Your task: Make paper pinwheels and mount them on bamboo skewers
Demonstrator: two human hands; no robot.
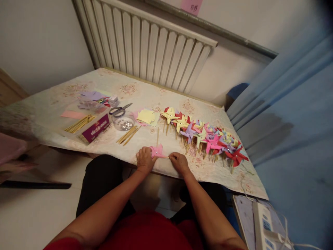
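A pink paper pinwheel (157, 151) with a small shiny dot at its centre lies at the table's front edge. My left hand (145, 159) has its fingers closed on the pinwheel's left side. Just right of it, my right hand (179, 162) pinches the end of a thin stick (166, 157) that points left toward the pinwheel. Another thin wooden stick (158, 136) extends from behind the pinwheel, away from me. Whether the stick in my right hand touches the paper I cannot tell.
Many finished pinwheels (200, 135) crowd the table's right side. Left are loose sticks (128, 134), a clear bowl (123, 121) of shiny bits, scissors (119, 110), yellow paper squares (146, 117) and a purple-labelled box (96, 128). A radiator (156, 48) stands behind; a power strip (265, 225) sits lower right.
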